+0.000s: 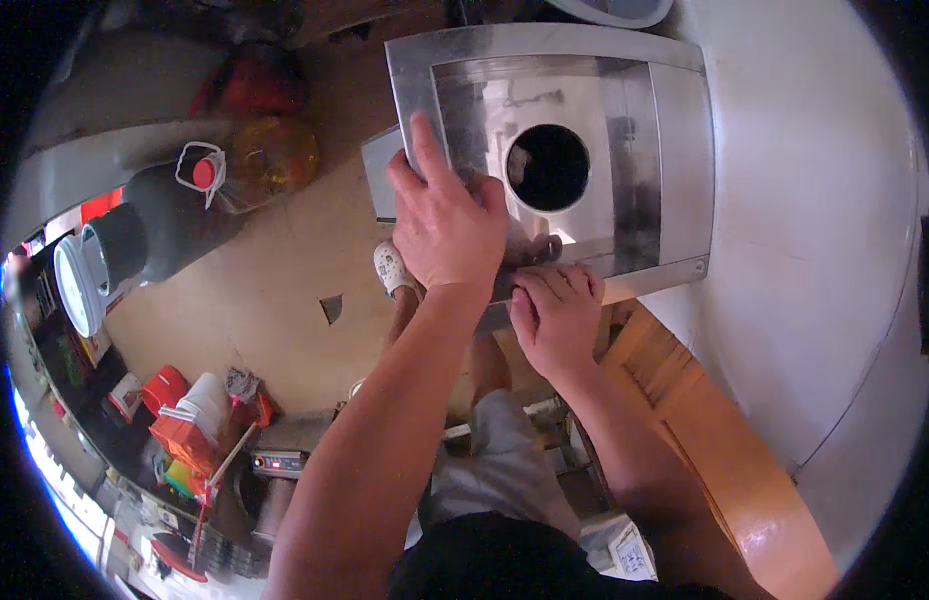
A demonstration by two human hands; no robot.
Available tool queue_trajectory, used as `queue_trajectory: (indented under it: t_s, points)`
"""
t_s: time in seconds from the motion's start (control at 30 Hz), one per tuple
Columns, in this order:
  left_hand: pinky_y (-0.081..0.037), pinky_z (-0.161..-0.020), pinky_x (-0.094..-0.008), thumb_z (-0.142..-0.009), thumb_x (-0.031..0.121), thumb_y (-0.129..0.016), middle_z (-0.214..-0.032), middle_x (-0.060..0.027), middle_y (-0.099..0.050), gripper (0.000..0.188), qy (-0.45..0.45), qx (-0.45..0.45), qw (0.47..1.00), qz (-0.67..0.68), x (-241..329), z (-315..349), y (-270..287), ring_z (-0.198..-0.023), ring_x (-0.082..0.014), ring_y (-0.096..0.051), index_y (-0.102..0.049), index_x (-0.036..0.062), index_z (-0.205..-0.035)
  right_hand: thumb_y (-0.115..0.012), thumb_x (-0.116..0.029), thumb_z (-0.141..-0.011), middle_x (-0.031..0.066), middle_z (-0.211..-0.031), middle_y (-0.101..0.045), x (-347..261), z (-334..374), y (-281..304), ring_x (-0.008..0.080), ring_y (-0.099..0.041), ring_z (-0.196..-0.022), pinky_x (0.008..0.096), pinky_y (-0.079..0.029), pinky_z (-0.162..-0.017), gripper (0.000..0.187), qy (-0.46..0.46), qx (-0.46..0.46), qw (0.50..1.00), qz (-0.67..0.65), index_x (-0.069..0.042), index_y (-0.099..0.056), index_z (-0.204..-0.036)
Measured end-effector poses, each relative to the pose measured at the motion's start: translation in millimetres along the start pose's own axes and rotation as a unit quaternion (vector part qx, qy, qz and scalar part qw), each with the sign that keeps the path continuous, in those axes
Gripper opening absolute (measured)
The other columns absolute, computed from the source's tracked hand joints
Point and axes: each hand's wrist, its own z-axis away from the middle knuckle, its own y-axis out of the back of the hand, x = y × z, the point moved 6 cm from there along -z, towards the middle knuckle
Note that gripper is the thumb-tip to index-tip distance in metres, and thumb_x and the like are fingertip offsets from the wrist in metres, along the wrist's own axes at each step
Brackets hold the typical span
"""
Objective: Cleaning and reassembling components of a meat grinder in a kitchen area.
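Note:
A square stainless steel unit (681, 150) stands against the white wall. Its top has a wide raised rim around a sunken, shiny panel with a dark round hole (548, 168). My left hand (446, 222) grips the left rim near its front corner, index finger stretched along the metal, thumb on the inner side and other fingers over the outer edge. On the near rim lies my right hand (559, 312), its fingers bent over the edge and its thumb lower down. Its fingertips are partly hidden. Nothing loose shows in either hand.
An orange-brown wooden panel (699, 410) leans at the right beside the white wall (804, 200). Buckets (99, 262), a large bottle with a red cap (203, 173) and red baskets (184, 440) stand at the left. My shoe (389, 268) is on the tan floor.

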Motion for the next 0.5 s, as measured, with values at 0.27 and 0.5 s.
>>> queue_trajectory:
  t_s: [0.27,0.5]
  points:
    - [-0.059,-0.075,-0.0485,-0.08,0.018,-0.069,-0.128,-0.0256,-0.048,0.083,-0.002,-0.003,0.999,0.04,-7,-1,1,-0.102,-0.0431,-0.064,-0.032,0.0112,-0.154,-0.062,-0.026,-0.086,0.0059,-0.094,-0.07,-2,0,-11,0.0296,-0.06,-0.099,0.0489,-0.039,-0.099,0.018,-0.016,-0.001,0.996,0.084,-0.012,-0.071,-0.092]
    - [-0.058,-0.077,-0.0469,-0.081,0.017,-0.07,-0.129,-0.0256,-0.047,0.083,-0.007,-0.012,0.996,0.092,-13,-5,7,-0.104,-0.0429,-0.063,-0.031,0.011,-0.154,-0.06,-0.016,-0.087,0.0082,-0.094,-0.072,-14,-17,-5,0.0306,-0.064,-0.094,0.0459,-0.044,-0.095,0.017,-0.024,-0.025,0.993,0.114,-0.009,-0.071,-0.098]
